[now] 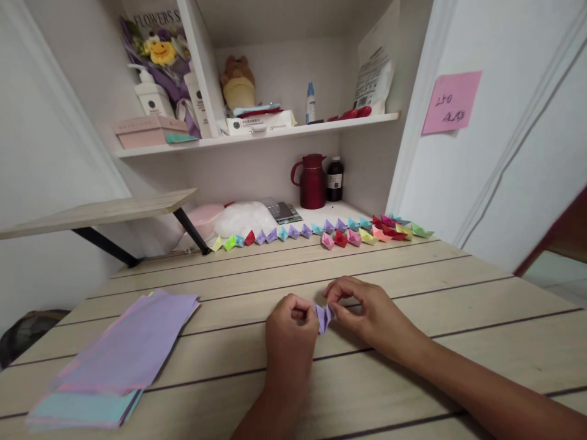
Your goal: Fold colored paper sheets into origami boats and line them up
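Between my two hands, just above the wooden table (pixel 220 360), is a small purple folded paper boat (pixel 323 318). My left hand (pixel 293 324) pinches its left end, with the fingers curled in. On the other side, my right hand (pixel 355 305) grips the right end between thumb and index finger. Parts of the boat are covered by my fingertips. Farther back, several finished paper boats (pixel 340 238) in red, pink, yellow, green, blue and purple stand in rows along the table's back edge.
A stack of coloured paper sheets (pixel 137 348), purple on top, lies at the left. Behind it rises a small wooden riser (pixel 101 214) on black legs. A red jug (pixel 312 183) and a dark bottle (pixel 335 179) stand under the white shelf (pixel 298 129).
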Demonstrator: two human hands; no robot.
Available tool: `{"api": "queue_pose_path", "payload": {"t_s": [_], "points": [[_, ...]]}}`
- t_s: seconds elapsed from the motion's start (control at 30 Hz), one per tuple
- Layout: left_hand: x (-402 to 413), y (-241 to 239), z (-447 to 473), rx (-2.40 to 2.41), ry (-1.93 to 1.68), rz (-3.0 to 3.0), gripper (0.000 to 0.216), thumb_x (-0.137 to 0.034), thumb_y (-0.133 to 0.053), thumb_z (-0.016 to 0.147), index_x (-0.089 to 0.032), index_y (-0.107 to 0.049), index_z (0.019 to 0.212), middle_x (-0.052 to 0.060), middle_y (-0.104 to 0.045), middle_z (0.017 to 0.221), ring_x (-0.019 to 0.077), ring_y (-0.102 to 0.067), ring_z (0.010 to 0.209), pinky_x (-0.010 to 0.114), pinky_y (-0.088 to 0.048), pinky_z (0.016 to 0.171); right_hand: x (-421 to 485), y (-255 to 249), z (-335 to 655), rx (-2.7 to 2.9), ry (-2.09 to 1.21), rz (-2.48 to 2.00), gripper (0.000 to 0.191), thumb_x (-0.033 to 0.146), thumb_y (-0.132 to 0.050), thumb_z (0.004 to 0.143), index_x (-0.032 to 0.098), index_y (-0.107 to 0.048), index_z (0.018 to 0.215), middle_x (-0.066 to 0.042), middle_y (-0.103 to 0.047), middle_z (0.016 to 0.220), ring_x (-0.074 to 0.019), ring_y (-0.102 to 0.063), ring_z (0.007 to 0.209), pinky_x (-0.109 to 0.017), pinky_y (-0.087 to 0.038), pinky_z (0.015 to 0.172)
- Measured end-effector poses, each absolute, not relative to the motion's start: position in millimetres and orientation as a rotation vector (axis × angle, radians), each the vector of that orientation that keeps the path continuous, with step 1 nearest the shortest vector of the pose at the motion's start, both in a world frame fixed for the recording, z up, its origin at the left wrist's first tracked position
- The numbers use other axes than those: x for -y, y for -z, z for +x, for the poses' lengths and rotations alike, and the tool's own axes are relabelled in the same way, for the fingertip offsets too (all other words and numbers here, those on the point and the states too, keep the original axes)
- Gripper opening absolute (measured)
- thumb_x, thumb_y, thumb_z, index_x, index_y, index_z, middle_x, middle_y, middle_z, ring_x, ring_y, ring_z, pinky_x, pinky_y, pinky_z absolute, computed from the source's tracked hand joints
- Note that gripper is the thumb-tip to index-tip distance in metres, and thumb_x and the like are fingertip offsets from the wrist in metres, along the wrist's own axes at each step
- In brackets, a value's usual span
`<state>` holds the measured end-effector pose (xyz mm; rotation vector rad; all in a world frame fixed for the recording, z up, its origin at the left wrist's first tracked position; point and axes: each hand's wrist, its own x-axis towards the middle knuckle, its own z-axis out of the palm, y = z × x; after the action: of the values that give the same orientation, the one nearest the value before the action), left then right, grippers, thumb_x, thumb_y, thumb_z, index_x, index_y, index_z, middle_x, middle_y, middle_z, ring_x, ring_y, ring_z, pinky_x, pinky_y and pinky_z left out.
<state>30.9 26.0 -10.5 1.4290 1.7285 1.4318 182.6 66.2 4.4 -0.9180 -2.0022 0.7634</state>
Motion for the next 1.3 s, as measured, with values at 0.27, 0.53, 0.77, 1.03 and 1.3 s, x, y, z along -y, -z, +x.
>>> {"api": "queue_pose_path", "payload": {"t_s": [0.27,0.53,0.77,1.03,1.3], "points": [[-28,17,30,-1.757,-1.436,1.587,0.01,-0.015,-0.055,0.072,-0.019,-0.059,0.064,0.001,-0.065,0.066,0.0169,-0.062,0.064,0.026,-0.046,0.063,-61,-7,182,2.007,-0.928,-0.877,0.012,0.025,-0.059,0.084,0.023,-0.056,0.095,-0.004,-0.064,0.102,-0.0203,-0.06,0.096,-0.03,-0.05,0.078],[-24,14,35,-1.785,-1.456,1.876,0.013,-0.01,-0.055,0.072,-0.019,-0.057,0.063,0.0,-0.063,0.068,0.0162,-0.059,0.068,0.026,-0.044,0.066,-62,1,178,2.065,-0.778,-0.935,0.013,0.016,-0.056,0.08,0.023,-0.054,0.092,-0.001,-0.065,0.088,-0.0177,-0.061,0.08,-0.028,-0.048,0.07],[-26,18,33,-1.771,-1.373,1.849,0.014,-0.009,-0.055,0.071,-0.02,-0.061,0.065,-0.002,-0.066,0.068,0.0147,-0.062,0.066,0.025,-0.045,0.066,-66,6,179,2.128,-0.705,-0.965,0.009,0.013,-0.059,0.076,0.022,-0.057,0.077,0.002,-0.062,0.075,-0.0151,-0.057,0.069,-0.025,-0.043,0.062],[-32,24,23,-1.849,-1.316,1.703,0.02,-0.006,-0.051,0.069,-0.022,-0.062,0.067,-0.002,-0.068,0.068,0.0151,-0.064,0.065,0.025,-0.046,0.065,-73,9,184,2.186,-0.632,-1.023,0.009,0.012,-0.059,0.075,0.021,-0.059,0.074,0.001,-0.063,0.076,-0.0144,-0.055,0.066,-0.025,-0.039,0.06],[-35,28,21,-1.719,-1.375,1.687,0.025,-0.008,-0.055,0.072,-0.021,-0.066,0.09,0.002,-0.07,0.089,0.0147,-0.065,0.073,0.028,-0.05,0.074,-77,9,184,2.205,-0.62,-1.067,0.007,0.014,-0.061,0.074,0.021,-0.059,0.074,0.002,-0.064,0.074,-0.0143,-0.055,0.066,-0.024,-0.038,0.06]]}}
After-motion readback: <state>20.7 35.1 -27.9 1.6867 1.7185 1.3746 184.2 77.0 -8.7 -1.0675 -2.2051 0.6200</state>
